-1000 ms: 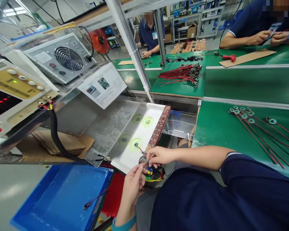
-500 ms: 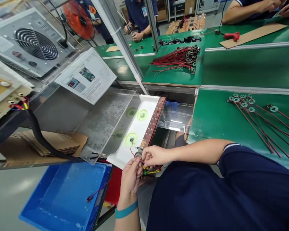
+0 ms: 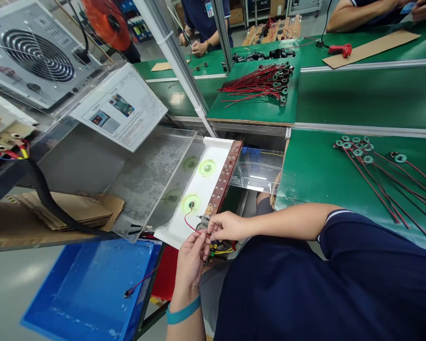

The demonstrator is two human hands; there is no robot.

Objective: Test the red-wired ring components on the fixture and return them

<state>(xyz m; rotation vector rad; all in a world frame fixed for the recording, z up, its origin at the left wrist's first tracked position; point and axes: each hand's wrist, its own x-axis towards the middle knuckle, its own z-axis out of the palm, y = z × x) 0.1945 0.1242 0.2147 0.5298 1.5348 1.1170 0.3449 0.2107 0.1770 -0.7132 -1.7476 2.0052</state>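
Both hands meet at the lower edge of a white fixture board [image 3: 213,147]. My left hand [image 3: 190,253] is closed, thumb and fingers pinching a red wire [image 3: 187,220]. My right hand [image 3: 227,226] pinches the same wire just beside it; the wire's end is hidden by the fingers. From there the wire curves up to a small round part [image 3: 191,205] lying in the lower yellow-green ring [image 3: 198,199] on the board. A second yellow-green ring [image 3: 207,168] sits farther up. Along the board's right side runs a brown strip with rivets [image 3: 226,176].
A blue tray [image 3: 81,289] at lower left holds one wired part [image 3: 128,292]. Wired round parts [image 3: 357,148] lie on the green bench at right, with a larger bundle [image 3: 259,83] farther back. A clear acrylic panel [image 3: 156,175] flanks the board. Two co-workers sit opposite.
The camera view has shifted slightly. Both hands stay together on the red wire, with the fingers moved a little.
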